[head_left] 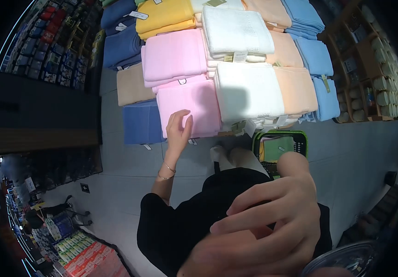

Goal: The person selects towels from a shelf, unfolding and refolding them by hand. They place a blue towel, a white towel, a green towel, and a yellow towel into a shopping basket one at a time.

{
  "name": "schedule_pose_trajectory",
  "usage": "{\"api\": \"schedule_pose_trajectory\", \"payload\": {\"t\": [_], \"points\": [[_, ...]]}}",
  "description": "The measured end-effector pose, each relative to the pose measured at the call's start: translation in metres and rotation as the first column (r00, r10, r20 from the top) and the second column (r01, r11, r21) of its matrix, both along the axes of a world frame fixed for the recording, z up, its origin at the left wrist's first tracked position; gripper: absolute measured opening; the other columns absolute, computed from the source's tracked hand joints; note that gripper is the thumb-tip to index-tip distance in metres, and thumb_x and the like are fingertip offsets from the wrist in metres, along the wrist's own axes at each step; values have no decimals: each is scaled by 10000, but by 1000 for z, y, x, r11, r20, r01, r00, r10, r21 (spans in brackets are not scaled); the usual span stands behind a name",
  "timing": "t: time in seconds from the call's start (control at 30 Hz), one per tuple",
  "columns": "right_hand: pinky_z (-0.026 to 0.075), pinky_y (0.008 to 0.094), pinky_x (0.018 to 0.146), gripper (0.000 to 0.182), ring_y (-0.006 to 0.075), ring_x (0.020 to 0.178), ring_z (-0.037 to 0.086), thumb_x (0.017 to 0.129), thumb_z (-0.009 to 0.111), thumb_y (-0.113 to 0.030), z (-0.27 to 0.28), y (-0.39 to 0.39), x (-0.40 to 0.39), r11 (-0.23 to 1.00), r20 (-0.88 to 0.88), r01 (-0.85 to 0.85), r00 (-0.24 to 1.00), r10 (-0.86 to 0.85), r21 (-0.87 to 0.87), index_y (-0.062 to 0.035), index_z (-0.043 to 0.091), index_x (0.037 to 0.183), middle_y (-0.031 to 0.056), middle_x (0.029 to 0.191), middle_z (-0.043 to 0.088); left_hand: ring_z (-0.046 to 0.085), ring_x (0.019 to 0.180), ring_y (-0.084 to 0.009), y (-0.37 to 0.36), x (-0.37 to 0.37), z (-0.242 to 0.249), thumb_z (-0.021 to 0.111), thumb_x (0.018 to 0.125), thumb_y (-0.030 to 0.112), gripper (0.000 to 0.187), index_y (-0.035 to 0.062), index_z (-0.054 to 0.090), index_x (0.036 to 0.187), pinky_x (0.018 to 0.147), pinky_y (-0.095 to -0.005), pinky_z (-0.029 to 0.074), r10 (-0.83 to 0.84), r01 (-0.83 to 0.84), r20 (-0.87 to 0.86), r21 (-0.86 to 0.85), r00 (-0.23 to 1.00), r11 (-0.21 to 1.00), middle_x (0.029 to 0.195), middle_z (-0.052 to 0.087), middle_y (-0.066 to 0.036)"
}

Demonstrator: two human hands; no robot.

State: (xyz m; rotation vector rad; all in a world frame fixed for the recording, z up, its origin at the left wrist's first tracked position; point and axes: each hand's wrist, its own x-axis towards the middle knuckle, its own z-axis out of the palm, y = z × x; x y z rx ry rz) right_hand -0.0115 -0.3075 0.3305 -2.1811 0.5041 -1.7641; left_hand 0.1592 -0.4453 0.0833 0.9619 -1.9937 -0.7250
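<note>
My left hand, with bracelets at its wrist, is over the front pink towel stack. Its thumb stands apart from the loosely bent fingers, and nothing shows between them. Large and close to the camera, my right hand is raised with its fingers loosely curled and gaps between them. No object shows in it. A white towel stack lies right of the pink one, with a blue stack on the left. Below the white stack, a green-rimmed black shopping basket stands on the floor and holds folded green and yellow cloth.
More stacks lie around: yellow towels, peach towels and light blue towels. Dark shelving with packaged goods runs along the left. Wooden shelves stand at right. A clear curved rim shows at bottom right.
</note>
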Motion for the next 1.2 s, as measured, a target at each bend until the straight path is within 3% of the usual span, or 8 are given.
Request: {"api": "schedule_pose_trajectory", "payload": {"t": [0.07, 0.23, 0.4, 0.5, 0.63, 0.7, 0.9, 1.2], "points": [[477, 275, 568, 137, 218, 688, 609, 803, 539, -94, 0, 13, 0, 996, 14, 18, 1000, -17, -83, -56, 575, 930, 99, 881, 632, 581, 835, -277, 57, 11, -45, 592, 764, 31, 104, -3, 575, 861, 757, -333, 450, 49, -42, 32, -197, 998, 980, 891, 607, -126], [466, 287, 535, 347, 228, 654, 591, 767, 601, -147, -39, 68, -19, 975, 218, 104, 974, -61, -195, -24, 506, 1076, 122, 946, 627, 576, 842, -308, 208, -14, -104, 593, 778, 108, 162, -4, 570, 892, 762, -361, 452, 213, -160, -21, 592, 977, 790, 894, 607, -140], [451, 276, 563, 67, 183, 664, 604, 714, 600, -7, -130, 160, -139, 972, 321, -9, 945, -69, 233, -54, 633, 750, 86, 807, 648, 574, 876, -347, 275, -30, -216, 608, 782, 222, 347, 21, 507, 1047, 770, -394, 456, -631, 237, 465, 656, 621, 717, 938, 598, -173], [439, 253, 569, 47, 130, 654, 589, 728, 647, -2, -287, 197, -179, 412, 274, -140, 918, -287, 900, -12, 606, 748, 49, 687, 609, 573, 893, -356, 290, -35, -267, 613, 776, 246, 409, 7, 494, 1085, 772, -397, 461, -529, 116, 383, 719, 757, 686, 960, 589, -202], [418, 228, 444, 347, 121, 468, 567, 707, 731, -214, -586, 314, -167, -335, -394, 238, 737, -549, 912, -65, 468, 537, 26, 492, 523, 579, 859, -376, 312, 0, -344, 610, 772, 269, 453, -71, 490, 1046, 750, -409, 464, -458, -118, 486, 771, 744, 626, 967, 578, -250], [455, 258, 471, 243, 150, 517, 589, 728, 698, -221, -640, 349, -156, -473, -154, -441, 587, -795, 763, -55, 539, 648, 61, 580, 575, 562, 914, -407, 322, 20, -370, 603, 769, 359, 572, -95, 463, 1088, 797, -410, 455, -593, -234, 568, 805, 570, 545, 1005, 556, -296], [475, 283, 493, 178, 157, 538, 596, 733, 657, -169, -810, 378, -154, -666, -485, -152, 571, -662, 731, -9, 580, 745, 77, 624, 603, 445, 1126, -410, 388, 34, -421, 663, 605, 603, 1096, -128, 199, 1277, 923, -403, 397, -891, -382, 278, 915, 359, 131, 1219, 394, -340], [488, 402, 770, 498, 336, 957, 562, 727, 588, -60, -975, 262, -225, -543, -896, 747, 444, -21, 383, -45, 417, 1194, 138, 1259, 432, 465, 1033, -389, 397, -19, -423, 724, 567, 557, 1126, -134, 168, 1259, 789, -466, 459, -663, -435, 737, 643, 127, 631, 1163, 372, -246]]}}
